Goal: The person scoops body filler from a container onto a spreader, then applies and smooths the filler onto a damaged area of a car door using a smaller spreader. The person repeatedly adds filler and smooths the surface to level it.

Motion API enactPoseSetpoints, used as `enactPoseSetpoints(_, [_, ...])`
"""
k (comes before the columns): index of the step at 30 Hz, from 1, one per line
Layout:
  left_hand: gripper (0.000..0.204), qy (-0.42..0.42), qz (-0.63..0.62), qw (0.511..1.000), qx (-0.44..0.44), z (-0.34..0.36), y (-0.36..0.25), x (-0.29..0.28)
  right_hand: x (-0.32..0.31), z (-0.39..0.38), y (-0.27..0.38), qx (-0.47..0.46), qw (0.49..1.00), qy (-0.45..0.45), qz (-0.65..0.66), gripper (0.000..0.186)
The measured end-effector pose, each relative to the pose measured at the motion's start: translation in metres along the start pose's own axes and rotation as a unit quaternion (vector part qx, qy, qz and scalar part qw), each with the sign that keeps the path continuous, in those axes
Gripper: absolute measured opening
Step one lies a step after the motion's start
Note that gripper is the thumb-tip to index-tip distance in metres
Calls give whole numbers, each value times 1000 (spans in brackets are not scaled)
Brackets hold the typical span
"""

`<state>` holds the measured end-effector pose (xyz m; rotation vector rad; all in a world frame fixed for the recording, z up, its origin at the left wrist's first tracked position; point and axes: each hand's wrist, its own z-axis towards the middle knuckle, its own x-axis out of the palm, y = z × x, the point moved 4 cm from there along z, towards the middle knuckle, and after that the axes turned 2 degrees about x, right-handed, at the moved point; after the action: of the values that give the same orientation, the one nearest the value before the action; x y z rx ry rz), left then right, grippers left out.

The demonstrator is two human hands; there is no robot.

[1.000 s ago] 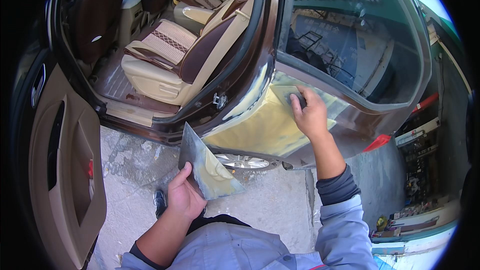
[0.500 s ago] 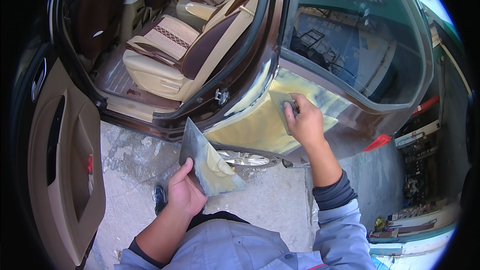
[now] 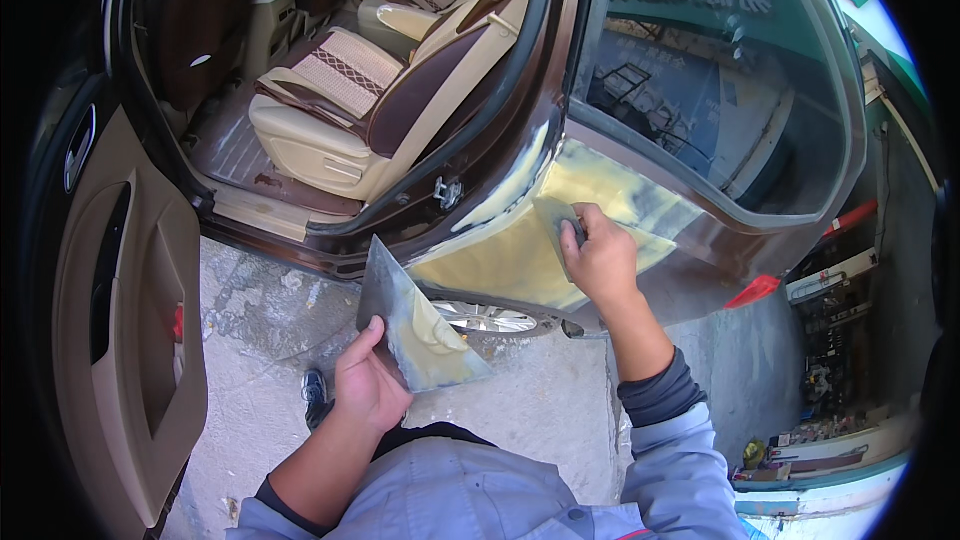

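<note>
My left hand point(image 3: 372, 380) grips a dark flat mixing board point(image 3: 388, 290) by its lower left edge, thumb on top. A mound of yellowish body filler point(image 3: 432, 328) lies on the board. Pinched between the thumb and fingers of my right hand point(image 3: 602, 258) is a thin putty spreader point(image 3: 562, 232), its blade against the car's rear side panel. Pale yellow filler point(image 3: 500, 258) coats that panel, in streaks up toward the window corner. The rear wheel point(image 3: 490, 318) shows partly under the panel's lower edge.
On the left the car's rear door point(image 3: 150, 340) stands open, with the beige seat point(image 3: 310, 145) visible inside. A metal door striker point(image 3: 447, 192) sticks out of the door frame. A red tail light point(image 3: 752, 290) is right of the panel. Shelves with assorted items point(image 3: 830, 440) stand at far right.
My right hand and the spreader have moved slightly down and left over the panel. Filler now covers more of the upper panel's streaked area. The left hand and board have hardly moved.
</note>
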<state>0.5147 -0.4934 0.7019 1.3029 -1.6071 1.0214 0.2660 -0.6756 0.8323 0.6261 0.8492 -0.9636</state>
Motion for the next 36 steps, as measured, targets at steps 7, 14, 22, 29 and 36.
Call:
enactPoseSetpoints(7, [48,4,3,1000,7,-2,-2,-3,10,-15,-13,31,999,-20,11,22])
enactPoseSetpoints(14, [49,-18,19,1000,10,-2,0,-1,12,-21,-26,28,998,-46,37,20])
enactPoseSetpoints(22, [53,-16,27,1000,4,3,3,-2,22,-30,-29,51,998,29,37,17])
enactPoseSetpoints(29, [53,-29,59,996,53,8,4,12,-1,-91,33,189,785,1,590,17])
enactPoseSetpoints(36, [51,-19,68,993,99,16,-8,45,-34,-127,65,18,887,75,455,13])
